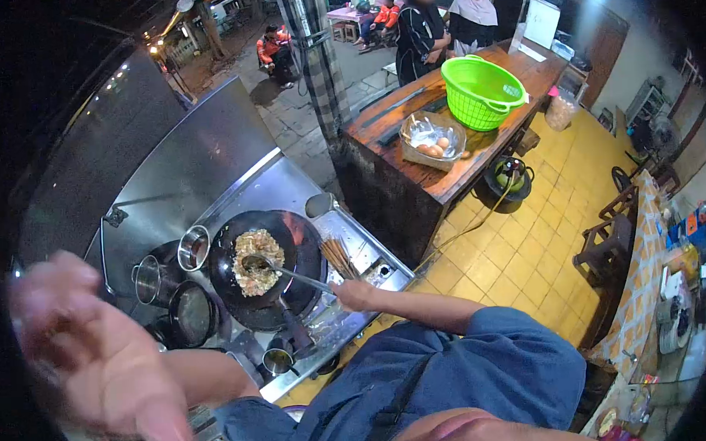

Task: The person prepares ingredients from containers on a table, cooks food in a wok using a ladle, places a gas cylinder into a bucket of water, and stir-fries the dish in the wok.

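My right hand [356, 295] is closed around the handle of a long metal ladle [304, 280]. The ladle's round head rests in chopped, pale-brown food [259, 243] inside a dark wok [296, 257]. Raised close to the camera at the left, my left hand [101, 350] is blurred, with its thumb spread away from the fingers and nothing visible in it. Beside the wok on the steel stove top [247, 195] are a metal bowl [194, 248], a pot [147, 279], a dark pan [193, 313] and a bamboo brush [337, 257].
A small metal cup [278, 358] stands at the stove's near edge. Across from me, a wooden counter [389, 130] bears a green basket [481, 99] and a woven basket of eggs [432, 144]. Below is a gas cylinder [509, 176]. Several people are beyond the counter.
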The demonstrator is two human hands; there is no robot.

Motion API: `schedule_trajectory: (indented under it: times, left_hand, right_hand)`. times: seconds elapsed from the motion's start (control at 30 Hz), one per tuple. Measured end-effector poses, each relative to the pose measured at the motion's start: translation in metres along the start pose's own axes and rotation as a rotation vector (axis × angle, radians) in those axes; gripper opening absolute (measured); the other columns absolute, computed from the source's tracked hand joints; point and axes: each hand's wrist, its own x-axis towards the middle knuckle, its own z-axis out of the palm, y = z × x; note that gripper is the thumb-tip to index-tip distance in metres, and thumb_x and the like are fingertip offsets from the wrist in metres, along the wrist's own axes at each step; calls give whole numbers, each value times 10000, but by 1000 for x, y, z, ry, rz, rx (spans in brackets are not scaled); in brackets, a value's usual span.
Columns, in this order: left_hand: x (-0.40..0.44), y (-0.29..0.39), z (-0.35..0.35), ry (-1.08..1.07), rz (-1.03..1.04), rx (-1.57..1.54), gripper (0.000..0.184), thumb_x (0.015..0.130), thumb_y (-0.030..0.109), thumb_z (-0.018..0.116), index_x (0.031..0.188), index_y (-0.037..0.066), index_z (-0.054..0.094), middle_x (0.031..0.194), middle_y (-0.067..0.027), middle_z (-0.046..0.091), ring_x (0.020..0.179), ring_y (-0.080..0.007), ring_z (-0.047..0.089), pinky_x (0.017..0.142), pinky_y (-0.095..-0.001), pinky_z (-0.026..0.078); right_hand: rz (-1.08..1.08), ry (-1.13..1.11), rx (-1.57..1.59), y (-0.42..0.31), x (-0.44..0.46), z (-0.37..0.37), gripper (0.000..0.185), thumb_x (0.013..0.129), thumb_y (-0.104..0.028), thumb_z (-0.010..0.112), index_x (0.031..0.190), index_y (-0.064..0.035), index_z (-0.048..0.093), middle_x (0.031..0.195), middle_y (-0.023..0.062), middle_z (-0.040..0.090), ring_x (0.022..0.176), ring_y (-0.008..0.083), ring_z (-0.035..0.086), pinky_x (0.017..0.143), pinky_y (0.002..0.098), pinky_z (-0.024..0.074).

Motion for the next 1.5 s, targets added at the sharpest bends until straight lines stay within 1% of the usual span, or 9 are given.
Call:
schedule_trajectory:
  times: [0.33,0.43,0.8,0.9,1.03,1.17,1.3,1.4,1.5]
  left_hand:
    - [33,20,-20,-172,295,68,489,785,411,547,970,-40,506,843,-117,499,775,-214,477,716,-342,390]
    - [33,26,-25,-169,294,90,463,787,393,547,960,-35,510,845,-117,501,772,-211,478,712,-338,391]
    - [17,32,-29,-113,293,136,367,794,326,548,920,-18,524,849,-115,508,760,-200,482,697,-325,396]
    - [19,25,-33,-104,295,123,341,796,308,548,909,-13,528,851,-115,510,757,-197,483,693,-321,397]
    - [-1,20,-39,11,232,134,307,799,284,548,894,-7,533,852,-114,513,753,-193,485,688,-316,399]
    - [-62,9,-23,260,-73,168,272,802,260,549,880,-1,538,854,-114,516,748,-189,486,682,-312,401]
    - [-193,-5,67,187,-1165,-14,251,802,217,598,914,-6,566,814,-53,553,733,-125,497,667,-266,415]
    - [-370,12,145,104,-1595,53,293,779,224,634,933,1,521,815,-60,529,718,-145,486,680,-271,414]
    - [-503,31,200,0,-1627,335,455,712,295,698,945,-34,488,847,-153,551,775,-281,523,742,-353,414]
  right_hand:
    - [132,-103,136,-14,-9,-1,481,817,-293,443,1204,-23,352,789,259,596,725,381,600,660,468,480]
    - [21,-137,14,24,20,61,459,786,-387,466,1071,-35,539,730,174,611,681,339,604,623,459,477]
    - [148,17,42,-1,-5,40,515,816,-315,427,1254,-50,374,845,239,599,835,415,570,775,512,416]
    - [14,-143,-121,11,14,48,340,778,-257,466,1060,-70,505,781,190,603,757,352,599,675,507,450]
    - [94,-12,-68,-37,-8,-29,416,771,-155,453,1164,-25,413,777,242,593,707,389,589,622,494,461]
    - [68,130,-128,-49,10,-45,433,795,-106,430,1220,-43,382,821,219,592,713,372,598,611,460,480]
    - [107,323,-387,-49,32,-17,461,826,-111,404,1276,-41,335,810,141,546,662,269,611,533,370,501]
    - [117,223,-409,-84,1,-9,460,792,-129,447,1190,94,385,621,102,522,567,214,578,429,341,466]
    - [-106,148,-337,-88,15,2,466,733,-140,494,1105,136,448,525,52,462,472,167,507,352,314,411]
